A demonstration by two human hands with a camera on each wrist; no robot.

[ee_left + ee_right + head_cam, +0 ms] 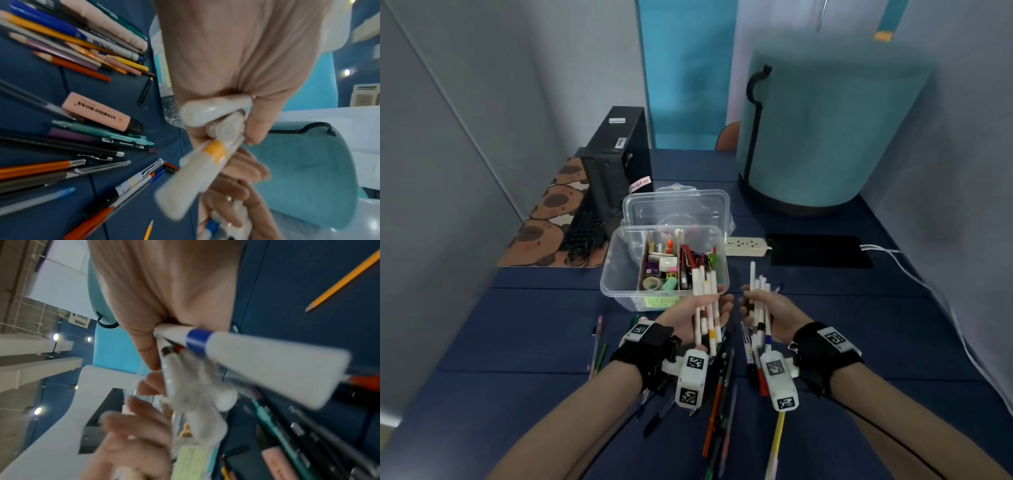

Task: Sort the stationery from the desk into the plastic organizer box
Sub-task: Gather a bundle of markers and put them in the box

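The clear plastic organizer box (616, 274) stands open on the blue desk. Its middle section holds tape, erasers and glue, its right section pens. Just in front of it my left hand (681, 320), palm up, grips a bundle of white markers (705, 301), one with an orange band (214, 151). Beside it my right hand (780, 315) grips a second bundle of white markers (760, 301), one with a blue band (198, 341). Both bundles point toward the box. Several loose pens and pencils (722, 394) lie on the desk under my wrists.
The box's lid (674, 205) leans behind it. A black computer tower (616, 164) and keyboard stand at the back left, a power strip (746, 246) and black pad (818, 250) to the right, a teal chair (825, 137) behind. A pink highlighter (96, 112) lies among the pens.
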